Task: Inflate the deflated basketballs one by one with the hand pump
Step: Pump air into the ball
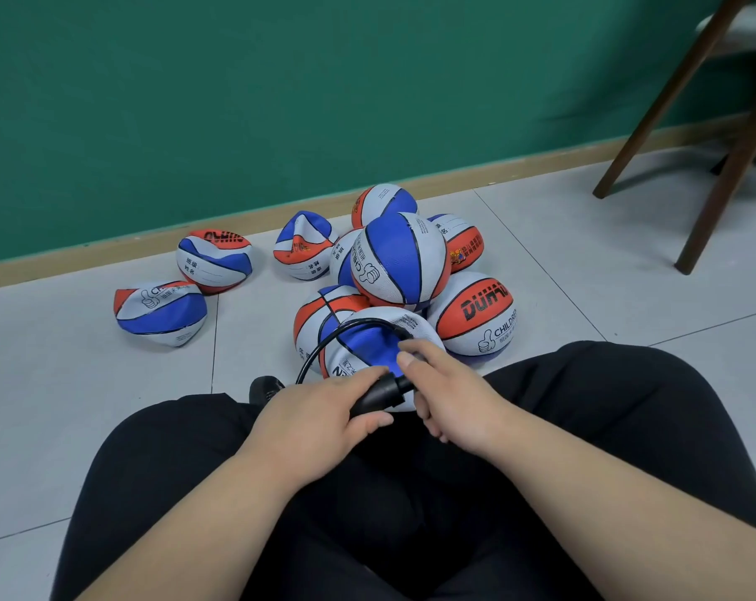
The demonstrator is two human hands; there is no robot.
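Both hands (320, 414) grip pump (378, 394).

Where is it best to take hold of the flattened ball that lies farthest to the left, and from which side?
Probably from above: the flattened ball has collapsed into a low, wide shape with a creased rim along its near side, so a hand can pinch that rim. Only bare floor lies on that side.

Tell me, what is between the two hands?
The black hand pump, seen in the head view: the left hand grips its body and the right hand holds its other end, just above a basketball.
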